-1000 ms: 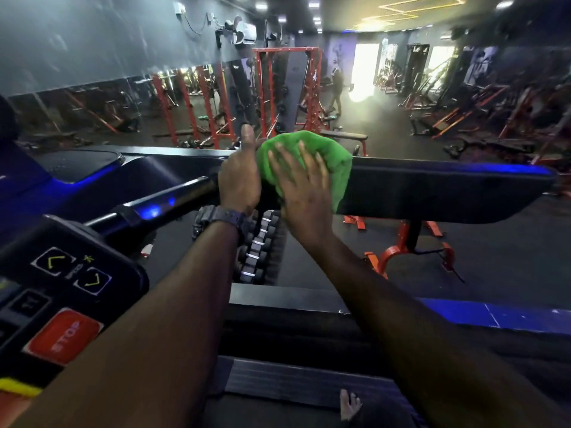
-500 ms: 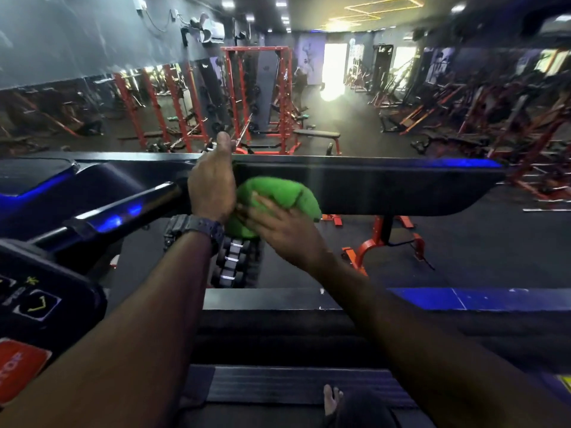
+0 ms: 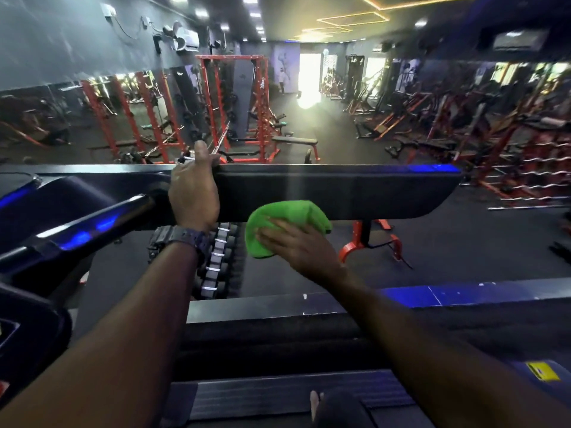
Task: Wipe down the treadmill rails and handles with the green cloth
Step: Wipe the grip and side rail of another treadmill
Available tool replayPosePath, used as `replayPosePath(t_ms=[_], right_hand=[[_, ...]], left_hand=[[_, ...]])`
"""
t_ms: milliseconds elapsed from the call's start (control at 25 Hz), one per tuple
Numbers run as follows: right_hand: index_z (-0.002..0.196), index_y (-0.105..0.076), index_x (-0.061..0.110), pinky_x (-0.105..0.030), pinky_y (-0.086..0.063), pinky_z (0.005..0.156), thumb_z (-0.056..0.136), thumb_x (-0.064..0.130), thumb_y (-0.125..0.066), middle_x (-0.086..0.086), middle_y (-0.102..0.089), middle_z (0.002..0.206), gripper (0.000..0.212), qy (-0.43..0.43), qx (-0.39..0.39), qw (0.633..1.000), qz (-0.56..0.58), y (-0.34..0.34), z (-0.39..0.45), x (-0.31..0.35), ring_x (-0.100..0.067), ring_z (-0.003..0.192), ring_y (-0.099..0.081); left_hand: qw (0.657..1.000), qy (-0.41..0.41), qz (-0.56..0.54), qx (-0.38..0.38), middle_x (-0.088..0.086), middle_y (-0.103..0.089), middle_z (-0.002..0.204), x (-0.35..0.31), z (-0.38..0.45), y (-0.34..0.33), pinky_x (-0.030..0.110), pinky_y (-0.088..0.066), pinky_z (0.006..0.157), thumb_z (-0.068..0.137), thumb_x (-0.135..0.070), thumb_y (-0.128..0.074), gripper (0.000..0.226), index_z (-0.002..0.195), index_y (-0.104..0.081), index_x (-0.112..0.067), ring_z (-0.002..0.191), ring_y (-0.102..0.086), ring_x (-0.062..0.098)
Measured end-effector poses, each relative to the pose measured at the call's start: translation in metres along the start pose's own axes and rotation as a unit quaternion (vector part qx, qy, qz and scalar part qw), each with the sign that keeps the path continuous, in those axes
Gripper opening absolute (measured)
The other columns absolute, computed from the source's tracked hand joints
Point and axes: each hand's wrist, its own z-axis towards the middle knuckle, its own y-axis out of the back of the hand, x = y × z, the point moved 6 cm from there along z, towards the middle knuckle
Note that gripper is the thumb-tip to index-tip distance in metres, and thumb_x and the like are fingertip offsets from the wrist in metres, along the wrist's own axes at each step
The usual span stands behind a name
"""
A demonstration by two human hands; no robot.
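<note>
The black padded treadmill rail (image 3: 370,193) runs across the middle of the view. My left hand (image 3: 193,196) grips its left end where it meets the glossy handlebar (image 3: 92,223), thumb pointing up over the top edge. My right hand (image 3: 302,245) holds the bunched green cloth (image 3: 287,211) against the rail's lower edge, just right of the left hand. The fingers lie over the cloth, and part of the cloth hangs below the rail.
The console (image 3: 27,329) fills the lower left corner. Below the rail are a dumbbell rack (image 3: 219,261) and an orange bench stand (image 3: 367,239). The treadmill's side step (image 3: 463,296) and belt (image 3: 278,393) lie beneath my arms. Gym machines fill the background.
My right hand has slid the green cloth from the rail's top face down to its lower edge and then rightwards. My left hand has kept its grip at the rail's left end.
</note>
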Motion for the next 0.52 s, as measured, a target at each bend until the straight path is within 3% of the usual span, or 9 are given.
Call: replayPosePath(t_ms=[80,160,200,320,360,440,520], right_hand=[[0.138,-0.056,0.019,-0.044,-0.041,0.103,0.098,0.007,-0.044,0.000,-0.051,0.147,0.043,-0.114,-0.039,0.993,0.009,0.013,0.021,-0.015,-0.026,0.138,-0.037],[0.133,-0.059,0.010,-0.050,-0.033,0.111,0.088,0.005,-0.053,-0.008,-0.053,0.144,0.046,-0.233,-0.095,0.965,0.078,0.026,0.062,-0.018,-0.032,0.137,-0.037],[0.128,-0.062,0.006,-0.051,-0.034,0.110,0.086,0.006,-0.053,-0.011,-0.055,0.141,0.043,-0.234,-0.091,0.965,0.072,0.025,0.070,-0.014,-0.034,0.135,-0.041],[0.134,-0.057,0.012,-0.045,-0.043,0.103,0.091,0.006,-0.057,-0.006,-0.052,0.145,0.044,-0.065,-0.019,0.997,0.026,0.005,0.019,-0.003,-0.031,0.137,-0.043],[0.139,-0.054,0.016,-0.043,-0.041,0.104,0.090,0.007,-0.061,-0.003,-0.050,0.148,0.050,-0.050,-0.014,0.999,0.017,0.010,0.000,-0.011,-0.027,0.139,-0.040],[0.139,-0.052,0.016,-0.045,-0.033,0.110,0.088,0.004,-0.060,-0.004,-0.050,0.147,0.053,-0.133,-0.049,0.990,0.011,0.018,0.000,-0.026,-0.028,0.138,-0.038],[0.137,-0.050,0.008,-0.051,-0.028,0.115,0.085,0.003,-0.053,-0.012,-0.051,0.144,0.052,-0.273,-0.099,0.953,0.086,0.030,0.029,-0.035,-0.035,0.136,-0.037]], left_hand=[[0.997,-0.068,0.025,0.028,0.032,-0.065,0.106,-0.006,-0.004,-0.013,0.049,-0.034,0.107,0.104,-0.019,-0.021,0.046,0.132,-0.050,0.004,0.106,-0.059,0.046],[0.987,-0.147,0.044,0.039,0.023,-0.066,0.088,-0.013,-0.007,-0.026,0.045,-0.033,0.111,0.102,-0.039,-0.019,0.055,0.102,-0.063,-0.005,0.097,-0.063,0.039],[0.981,-0.185,0.035,0.046,0.021,-0.067,0.089,-0.017,-0.009,-0.029,0.043,-0.033,0.111,0.101,-0.045,-0.019,0.060,0.095,-0.065,-0.007,0.099,-0.063,0.037],[0.957,-0.274,0.071,0.059,0.014,-0.069,0.120,-0.022,-0.021,-0.037,0.042,-0.031,0.115,0.100,-0.049,-0.023,0.066,0.113,-0.070,-0.005,0.119,-0.059,0.029],[0.951,-0.291,0.083,0.069,0.012,-0.067,0.127,-0.025,-0.025,-0.039,0.040,-0.029,0.116,0.100,-0.051,-0.023,0.066,0.119,-0.068,-0.006,0.125,-0.056,0.026],[0.941,-0.309,0.093,0.106,0.011,-0.062,0.134,-0.030,-0.032,-0.052,0.039,-0.028,0.118,0.099,-0.053,-0.024,0.066,0.131,-0.062,-0.009,0.130,-0.052,0.024],[0.941,-0.308,0.066,0.120,0.011,-0.062,0.134,-0.039,-0.037,-0.059,0.039,-0.034,0.112,0.100,-0.051,-0.025,0.062,0.137,-0.056,-0.013,0.127,-0.053,0.025]])
